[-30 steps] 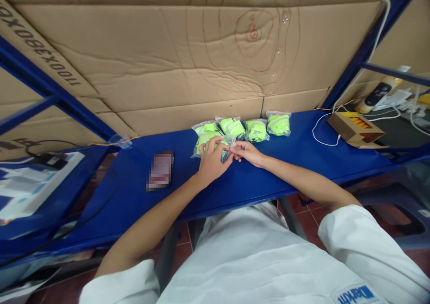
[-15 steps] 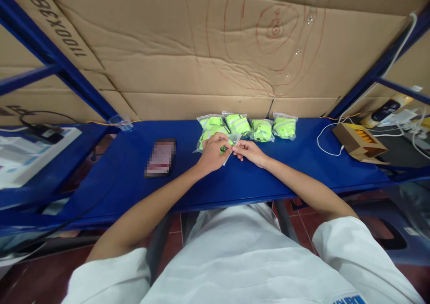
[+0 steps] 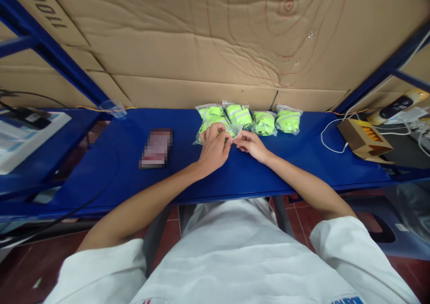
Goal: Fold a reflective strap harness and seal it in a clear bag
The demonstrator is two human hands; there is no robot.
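Note:
A clear plastic zip bag (image 3: 238, 130) with a neon yellow-green folded reflective item in it lies partly under my left hand (image 3: 215, 148). That hand arches over the bag, thumb and fingertips closed on its near edge. My right hand (image 3: 252, 144) pinches the bag's right-hand end between thumb and finger. Much of this bag is hidden by my fingers. Just behind it sit more bagged neon items with grey reflective strips: one bag (image 3: 211, 111) at the left, another bag (image 3: 239, 115), a third bag (image 3: 264, 123) and one bag (image 3: 289, 120) at the right.
On the blue table (image 3: 188, 187) a phone (image 3: 156, 148) with a blurred screen lies left. A clear plastic cup (image 3: 113, 109) is at the back left. At right are a white cable (image 3: 331, 149), an open cardboard box (image 3: 364, 138) and a yellow bottle (image 3: 398, 107). Cardboard (image 3: 161, 40) walls the back.
My left hand's fingers have shifted over the bag and now arch higher. My right hand still pinches the bag's edge. The camera view has tilted slightly downward.

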